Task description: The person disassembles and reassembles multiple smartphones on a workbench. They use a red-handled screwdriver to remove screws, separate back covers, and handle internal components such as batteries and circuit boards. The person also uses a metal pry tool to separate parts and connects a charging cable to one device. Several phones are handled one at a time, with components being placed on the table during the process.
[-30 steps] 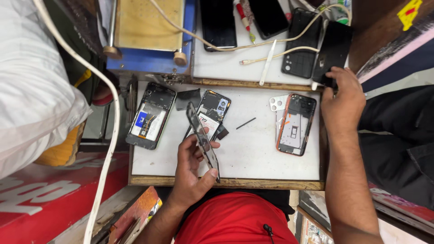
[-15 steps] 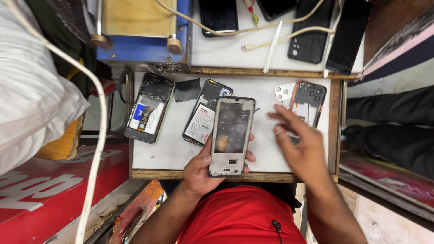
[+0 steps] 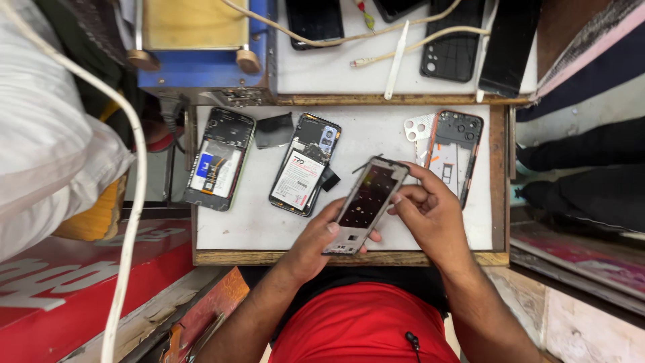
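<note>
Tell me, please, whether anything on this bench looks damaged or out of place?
Yes: two opened phones lie askew on the white tray without back covers, batteries exposed. Both hands hold a phone frame.

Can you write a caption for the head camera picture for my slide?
Both hands, left hand and right hand, hold a phone frame over a white worktable with opened phones.
</note>
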